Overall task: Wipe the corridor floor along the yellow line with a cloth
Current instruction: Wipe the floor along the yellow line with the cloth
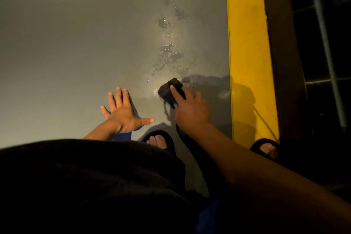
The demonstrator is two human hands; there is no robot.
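Right hand (190,109) down on dark cloth (168,89), fingers curled over it, pressing it onto grey floor (66,53). Cloth pokes out past fingertips, wet smear trailing off toward yellow line (248,59). Water puddles (167,51) just beyond cloth, ahead of fingertips. Left hand (123,113) flat on floor, fingers straight and spread, thumb aimed at cloth. Black sandals (161,138) behind both wrists.

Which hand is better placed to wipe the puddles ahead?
Right. The right hand already grips the dark cloth just short of the puddles; the left hand is spread, empty, off to the side.
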